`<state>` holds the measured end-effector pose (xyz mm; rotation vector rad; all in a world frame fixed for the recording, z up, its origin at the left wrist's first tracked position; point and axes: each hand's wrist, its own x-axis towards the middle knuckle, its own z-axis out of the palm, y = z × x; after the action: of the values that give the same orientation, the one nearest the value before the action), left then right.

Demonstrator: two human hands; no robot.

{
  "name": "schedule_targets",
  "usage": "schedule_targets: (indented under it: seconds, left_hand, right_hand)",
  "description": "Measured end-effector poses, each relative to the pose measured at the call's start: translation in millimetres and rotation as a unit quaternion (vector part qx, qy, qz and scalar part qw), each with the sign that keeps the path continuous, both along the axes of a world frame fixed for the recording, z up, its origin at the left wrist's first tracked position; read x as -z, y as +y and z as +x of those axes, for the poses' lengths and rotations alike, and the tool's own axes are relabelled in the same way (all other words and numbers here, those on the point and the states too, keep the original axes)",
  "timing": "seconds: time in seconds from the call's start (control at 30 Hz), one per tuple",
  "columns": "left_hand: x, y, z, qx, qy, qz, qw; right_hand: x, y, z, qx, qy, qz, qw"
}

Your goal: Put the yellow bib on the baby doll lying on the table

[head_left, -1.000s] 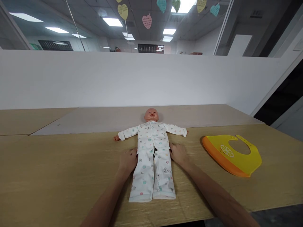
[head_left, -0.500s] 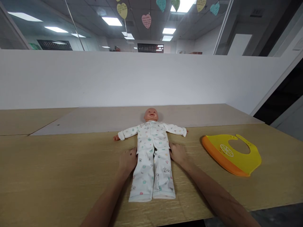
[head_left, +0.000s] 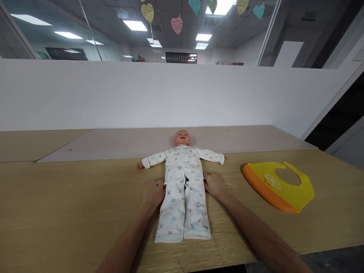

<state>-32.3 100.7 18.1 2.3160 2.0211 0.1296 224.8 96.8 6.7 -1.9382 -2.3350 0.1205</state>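
Observation:
A baby doll (head_left: 183, 167) in white printed pyjamas lies on its back on the wooden table (head_left: 71, 197), arms spread, head towards the far wall. My left hand (head_left: 153, 192) presses against the doll's waist on its left side, fingers tucked at the pyjama edge. On the other side of the waist, my right hand (head_left: 214, 184) does the same. Both hands hold the doll between them, and it rests flat on the table.
A yellow and orange silicone bib (head_left: 280, 185) lies on the table to the right of the doll. A white partition wall (head_left: 113, 94) runs behind the table. The table's near edge is just below the doll's feet.

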Motion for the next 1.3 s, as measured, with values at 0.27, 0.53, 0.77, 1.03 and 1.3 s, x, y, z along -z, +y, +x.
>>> schedule_targets:
  seconds: [0.27,0.53,0.77,1.03,1.3]
  left_hand:
    - [2.2,3,-2,0.012,-0.019,-0.002,1.000]
    - [4.9,5,-3,0.008,-0.033,0.003,0.999]
    - [6.5,6,-3,0.010,-0.042,0.000,0.999]
    - [0.6,3,-5,0.020,-0.070,0.021,0.997]
    - [6.7,8,-12,0.057,-0.228,0.107,0.966]
  right_hand:
    - [-1.1,1,3,-0.009,-0.013,-0.003,1.000]
    - [-4.4,1,8,-0.045,-0.024,0.001,0.999]
    - [-2.0,3,10,-0.049,-0.029,0.009,0.998]
    - [-11.8,0,13,-0.107,-0.008,0.020,0.994]
    - [-15.4,-3,13,-0.109,0.043,0.032,0.993]
